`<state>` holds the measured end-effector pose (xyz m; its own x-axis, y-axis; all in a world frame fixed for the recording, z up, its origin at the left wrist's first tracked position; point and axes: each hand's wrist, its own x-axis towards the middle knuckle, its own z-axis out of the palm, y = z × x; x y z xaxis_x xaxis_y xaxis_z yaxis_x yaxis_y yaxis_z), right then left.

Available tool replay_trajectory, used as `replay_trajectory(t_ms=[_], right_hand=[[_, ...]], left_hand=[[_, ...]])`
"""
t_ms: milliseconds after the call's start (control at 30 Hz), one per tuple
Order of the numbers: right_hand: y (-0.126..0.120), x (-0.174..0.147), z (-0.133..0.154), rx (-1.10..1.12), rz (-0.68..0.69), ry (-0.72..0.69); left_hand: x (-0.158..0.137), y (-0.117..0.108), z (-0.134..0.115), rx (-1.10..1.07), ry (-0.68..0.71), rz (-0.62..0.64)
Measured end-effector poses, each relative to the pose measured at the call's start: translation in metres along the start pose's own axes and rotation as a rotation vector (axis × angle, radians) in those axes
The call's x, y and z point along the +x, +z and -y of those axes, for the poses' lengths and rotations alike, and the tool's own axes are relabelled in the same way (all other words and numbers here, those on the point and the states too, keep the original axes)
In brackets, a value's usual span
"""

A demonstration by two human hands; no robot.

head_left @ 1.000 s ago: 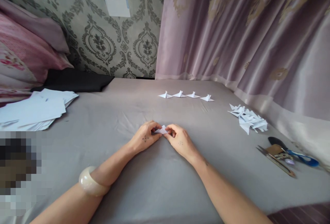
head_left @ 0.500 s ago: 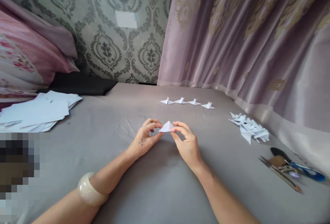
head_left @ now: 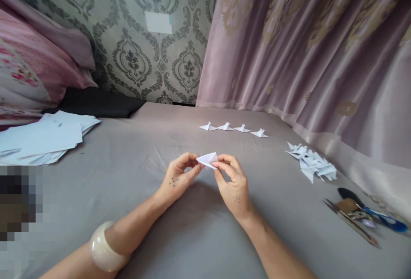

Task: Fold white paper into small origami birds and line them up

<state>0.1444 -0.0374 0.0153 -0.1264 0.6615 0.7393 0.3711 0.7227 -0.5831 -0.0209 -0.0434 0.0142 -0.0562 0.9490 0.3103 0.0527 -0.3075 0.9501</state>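
Between my hands is a small piece of folded white paper (head_left: pixel 208 159), held up over the grey sheet. My left hand (head_left: pixel 180 173) pinches its left corner between thumb and fingers. On its right side, my right hand (head_left: pixel 233 180) grips the paper with thumb and fingertips. Beyond my hands, several folded white paper figures (head_left: pixel 226 127) stand in a row on the sheet. Part of the paper's right edge is hidden behind my right fingers.
At the left lies a stack of white paper sheets (head_left: pixel 61 133), near a black folded cloth (head_left: pixel 99 102). A pile of folded paper figures (head_left: pixel 313 161) is on the right. Closer in are blue-handled scissors (head_left: pixel 385 218) and a pencil (head_left: pixel 353 224). A curtain (head_left: pixel 289 56) hangs behind.
The folded paper has turned between my fingers, from an upright triangle to a tilted shape pointing left. My right fingers have shifted over its right side; my left hand has moved slightly left.
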Motion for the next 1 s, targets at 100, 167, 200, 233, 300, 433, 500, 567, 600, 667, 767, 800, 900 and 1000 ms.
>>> replay_trajectory(t_ms=[100,167,200,233,300,433,500,567,600,667,767,800,900,1000], right_hand=[[-0.004,0.0,0.006,0.007,0.052,-0.05],[-0.008,0.0,0.01,0.004,0.094,-0.06],[-0.009,0.001,0.012,0.001,0.098,-0.06],[-0.009,0.001,0.012,-0.003,0.089,-0.06],[-0.009,0.002,0.012,-0.02,0.047,-0.061],[-0.005,0.002,0.008,-0.062,-0.014,-0.061],[-0.004,0.002,0.007,-0.082,-0.019,-0.056],[-0.003,0.002,0.008,-0.104,-0.012,-0.04],[-0.004,0.002,0.009,-0.112,-0.003,-0.03],[-0.004,0.001,0.011,-0.112,0.03,-0.006],[-0.006,0.001,0.015,-0.065,0.094,0.069],[-0.006,0.001,0.016,-0.047,0.111,0.111],[-0.006,0.001,0.016,0.003,0.13,0.231],[-0.005,0.002,0.014,0.064,0.134,0.293]], left_hand=[[0.002,-0.001,-0.005,-0.056,0.005,-0.022],[0.003,-0.002,-0.007,-0.092,0.021,-0.031],[0.004,-0.002,-0.008,-0.102,0.035,-0.035],[0.004,-0.002,-0.008,-0.105,0.052,-0.037],[0.003,-0.003,-0.008,-0.095,0.085,-0.034],[0.0,-0.001,-0.011,-0.072,0.1,-0.021],[-0.002,0.001,-0.011,-0.072,0.096,0.004],[-0.004,0.002,-0.01,-0.06,0.12,0.034],[-0.004,0.002,-0.009,-0.036,0.148,0.036],[-0.005,0.002,-0.006,0.061,0.229,0.012],[-0.007,0.001,-0.004,0.27,0.364,-0.025],[-0.008,0.001,-0.004,0.334,0.4,-0.024],[-0.011,0.002,-0.006,0.466,0.468,-0.003],[-0.014,0.002,-0.008,0.495,0.491,0.016]])
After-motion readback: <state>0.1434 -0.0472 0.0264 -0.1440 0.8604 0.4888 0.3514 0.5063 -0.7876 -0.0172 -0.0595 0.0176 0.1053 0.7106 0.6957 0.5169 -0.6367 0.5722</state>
